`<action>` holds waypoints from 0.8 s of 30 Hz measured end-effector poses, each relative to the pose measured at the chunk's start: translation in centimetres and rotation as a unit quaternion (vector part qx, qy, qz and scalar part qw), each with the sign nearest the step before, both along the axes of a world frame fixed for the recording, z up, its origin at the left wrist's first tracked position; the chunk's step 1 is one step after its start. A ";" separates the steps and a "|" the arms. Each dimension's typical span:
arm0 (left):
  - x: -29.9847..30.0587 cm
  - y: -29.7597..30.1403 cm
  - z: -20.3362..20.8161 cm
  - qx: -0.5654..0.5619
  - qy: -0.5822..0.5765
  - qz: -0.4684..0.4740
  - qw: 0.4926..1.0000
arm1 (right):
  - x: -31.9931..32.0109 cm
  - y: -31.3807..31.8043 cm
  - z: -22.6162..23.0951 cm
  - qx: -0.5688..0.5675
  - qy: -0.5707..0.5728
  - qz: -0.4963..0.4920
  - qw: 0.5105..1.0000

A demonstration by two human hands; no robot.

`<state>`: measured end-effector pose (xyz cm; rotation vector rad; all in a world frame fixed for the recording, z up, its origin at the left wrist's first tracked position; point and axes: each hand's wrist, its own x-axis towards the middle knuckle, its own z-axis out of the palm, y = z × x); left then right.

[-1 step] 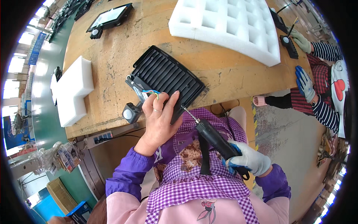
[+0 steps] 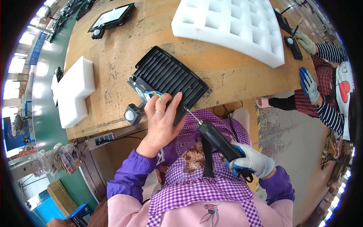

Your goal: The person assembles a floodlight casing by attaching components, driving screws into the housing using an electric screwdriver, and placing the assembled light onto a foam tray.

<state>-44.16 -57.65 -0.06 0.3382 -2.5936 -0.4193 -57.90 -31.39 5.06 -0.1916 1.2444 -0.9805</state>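
A black finned floodlight (image 2: 166, 73) lies back side up at the table's front edge, its near corner sticking out over it. A small sensor box (image 2: 132, 114) with a pale round lens is attached at its left. Bare, with a ring on one finger, my left hand (image 2: 162, 115) grips the light's near side beside thin coloured wires (image 2: 154, 93). My right hand (image 2: 251, 160), in a white and blue glove, is wrapped round a black electric screwdriver (image 2: 219, 140). The bit meets the light's near right edge; any screw there is too small to make out.
White foam blocks stand at the left (image 2: 77, 90) and, with square pockets, at the back (image 2: 230, 28). Another floodlight (image 2: 111, 18) lies far left. Across the right corner, a co-worker's gloved hand (image 2: 310, 85) is near the table edge; the other is by a sensor unit (image 2: 293, 47).
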 end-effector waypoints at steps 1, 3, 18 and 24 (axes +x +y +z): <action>0.0 0.0 -0.1 0.000 0.000 0.002 1.000 | -0.1 -0.1 0.1 0.000 0.000 0.002 1.000; -0.2 0.1 -0.2 -0.004 0.017 0.000 1.000 | -0.3 -0.2 0.3 0.009 -0.038 -0.009 0.999; -0.3 0.1 -0.3 -0.013 0.022 0.007 1.000 | -0.4 0.5 -1.3 -0.018 -0.188 -0.036 0.981; -0.3 0.1 -0.3 -0.017 0.017 0.007 1.000 | 0.0 0.2 -0.7 -0.001 -0.118 -0.055 0.992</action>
